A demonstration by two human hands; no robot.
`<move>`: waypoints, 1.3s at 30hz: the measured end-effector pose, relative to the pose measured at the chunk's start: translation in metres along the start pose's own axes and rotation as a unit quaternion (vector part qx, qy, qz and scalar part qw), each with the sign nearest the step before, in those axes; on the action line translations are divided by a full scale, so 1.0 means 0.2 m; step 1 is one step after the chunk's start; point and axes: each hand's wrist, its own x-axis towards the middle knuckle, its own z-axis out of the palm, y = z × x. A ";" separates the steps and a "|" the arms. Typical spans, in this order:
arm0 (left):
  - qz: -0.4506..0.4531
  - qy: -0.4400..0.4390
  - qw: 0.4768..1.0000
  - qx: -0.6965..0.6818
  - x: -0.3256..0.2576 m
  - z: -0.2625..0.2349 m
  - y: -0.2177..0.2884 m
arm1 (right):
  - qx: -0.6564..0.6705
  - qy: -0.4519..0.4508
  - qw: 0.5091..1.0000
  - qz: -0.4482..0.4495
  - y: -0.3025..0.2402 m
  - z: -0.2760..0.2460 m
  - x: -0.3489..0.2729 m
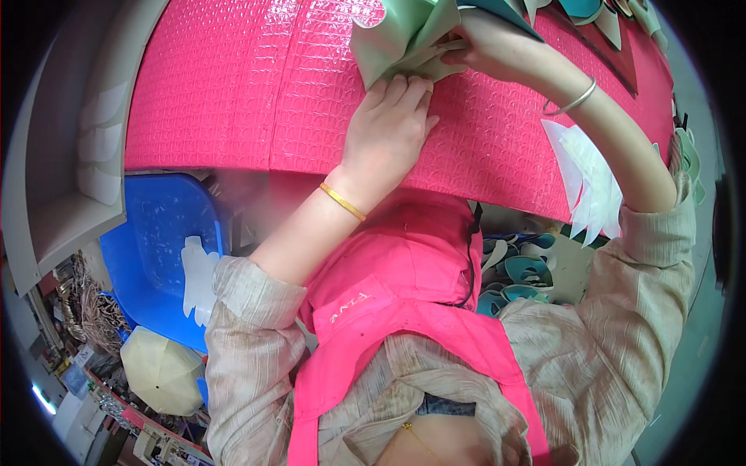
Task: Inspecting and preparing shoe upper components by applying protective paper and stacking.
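Mint-green cut pieces point(404, 35), a floppy bundle of thin sheet shapes, sit at the far edge of the pink textured work surface point(233, 93) and look light, pliant and smooth, likely to slide over one another unless pinched flat near their lower edges. From the left, the left hand point(388, 128) lies on the surface, fingers curled onto the bundle's bottom edge; further right, the right hand point(482, 43), silver bangle point(571, 99) on its wrist, is closed around the upper fold.
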 end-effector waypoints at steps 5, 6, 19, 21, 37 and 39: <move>-0.023 -0.003 1.000 -0.010 0.00 0.01 0.00 | -0.163 -0.013 0.986 -0.039 -0.04 -0.02 -0.02; -0.024 -0.004 1.000 -0.011 0.01 0.01 0.01 | -0.168 -0.016 0.984 -0.048 -0.06 -0.03 -0.03; 0.010 -0.003 0.994 0.113 0.16 0.06 0.07 | -0.221 -0.133 0.962 -0.090 -0.10 -0.17 0.04; 0.077 -0.020 0.989 0.121 0.20 0.03 0.00 | -0.257 -0.194 0.944 -0.074 -0.20 -0.28 0.02; 0.012 -0.108 0.987 0.114 -0.25 -0.29 -0.04 | -0.004 -0.097 0.995 -0.009 -0.35 0.12 0.11; -0.025 -0.083 0.994 0.067 -0.28 -0.27 -0.05 | -0.023 -0.090 0.996 -0.014 -0.33 0.14 0.13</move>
